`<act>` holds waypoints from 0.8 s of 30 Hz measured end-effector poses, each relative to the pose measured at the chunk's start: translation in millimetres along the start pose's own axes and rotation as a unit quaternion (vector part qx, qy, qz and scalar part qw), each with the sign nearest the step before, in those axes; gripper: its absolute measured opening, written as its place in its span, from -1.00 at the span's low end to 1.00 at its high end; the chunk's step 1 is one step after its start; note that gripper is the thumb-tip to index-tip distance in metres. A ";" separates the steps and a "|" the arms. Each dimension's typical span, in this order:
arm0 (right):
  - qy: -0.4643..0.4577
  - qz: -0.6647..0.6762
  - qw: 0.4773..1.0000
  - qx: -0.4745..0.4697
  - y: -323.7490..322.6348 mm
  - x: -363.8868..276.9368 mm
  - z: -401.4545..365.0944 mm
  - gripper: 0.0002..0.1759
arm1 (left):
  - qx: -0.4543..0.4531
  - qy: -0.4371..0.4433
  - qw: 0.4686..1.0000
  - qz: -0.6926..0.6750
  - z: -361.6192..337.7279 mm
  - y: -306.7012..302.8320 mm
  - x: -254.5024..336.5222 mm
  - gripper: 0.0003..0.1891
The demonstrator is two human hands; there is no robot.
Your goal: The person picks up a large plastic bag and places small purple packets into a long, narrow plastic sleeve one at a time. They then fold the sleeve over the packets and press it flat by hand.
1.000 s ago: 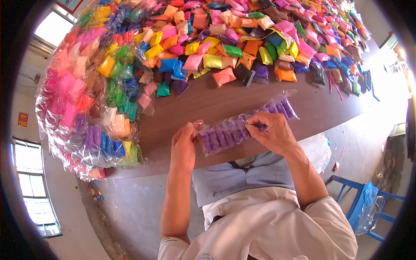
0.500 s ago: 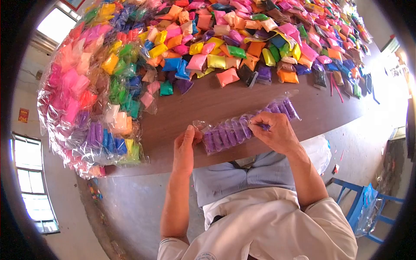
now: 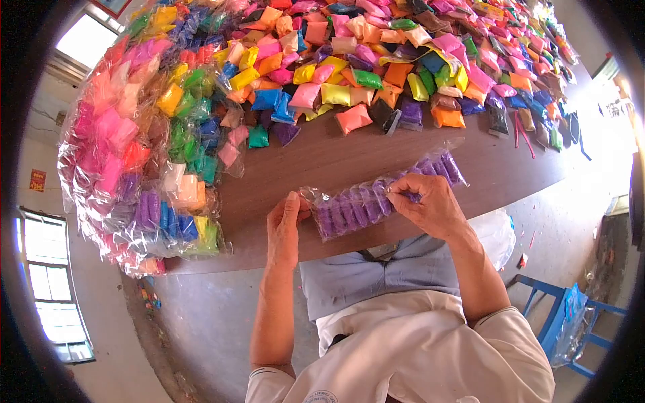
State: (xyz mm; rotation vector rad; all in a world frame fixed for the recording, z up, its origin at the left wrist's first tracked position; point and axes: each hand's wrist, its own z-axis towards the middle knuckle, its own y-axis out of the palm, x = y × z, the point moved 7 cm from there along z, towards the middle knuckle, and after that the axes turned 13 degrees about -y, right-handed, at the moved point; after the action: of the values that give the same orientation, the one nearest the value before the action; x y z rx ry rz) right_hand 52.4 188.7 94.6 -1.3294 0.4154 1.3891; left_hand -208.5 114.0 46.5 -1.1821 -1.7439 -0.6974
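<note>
A long clear plastic bag [image 3: 357,207] lies slanted near the table's front edge, with several purple packets lined up inside it. My left hand [image 3: 283,230] is at the bag's left end, thumb pointing up and fingers closed on the loose plastic there. Across the bag's middle, my right hand [image 3: 430,205] pinches the film between thumb and forefinger, its other fingers curled and covering some of the packets. More purple packets show beyond that hand, at the bag's right end.
A big heap of small coloured packets [image 3: 353,119] covers the far side of the brown table [image 3: 282,171]. Filled clear bags [image 3: 149,209] are piled at the left edge. To the lower right stands a blue stool [image 3: 547,290] with plastic on it.
Both hands stay almost in place on the bag. The left hand has shifted very slightly up and left.
</note>
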 end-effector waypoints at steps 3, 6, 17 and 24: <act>0.009 0.002 1.000 -0.003 0.2 0.9 -0.3 -0.87 | -0.005 0.007 1.000 0.010 1.1 2.3 2.3 -0.50; 0.001 0.007 1.000 0.002 0.4 2.4 -0.5 -0.87 | 0.009 0.020 0.999 0.027 5.8 -0.8 1.7 -0.49; 0.005 0.005 1.000 0.005 0.3 0.1 0.3 -0.88 | 0.003 0.025 0.996 0.081 4.3 12.3 12.8 -0.49; 0.018 0.009 1.000 -0.006 0.2 2.3 -0.7 -0.86 | 0.014 0.038 0.998 0.055 5.8 6.8 10.9 -0.55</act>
State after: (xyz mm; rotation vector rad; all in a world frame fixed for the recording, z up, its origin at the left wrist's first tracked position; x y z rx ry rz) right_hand 53.2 189.0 92.3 -1.3645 0.4445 1.3870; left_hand -205.9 125.9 53.5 -1.2067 -1.6090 -0.6410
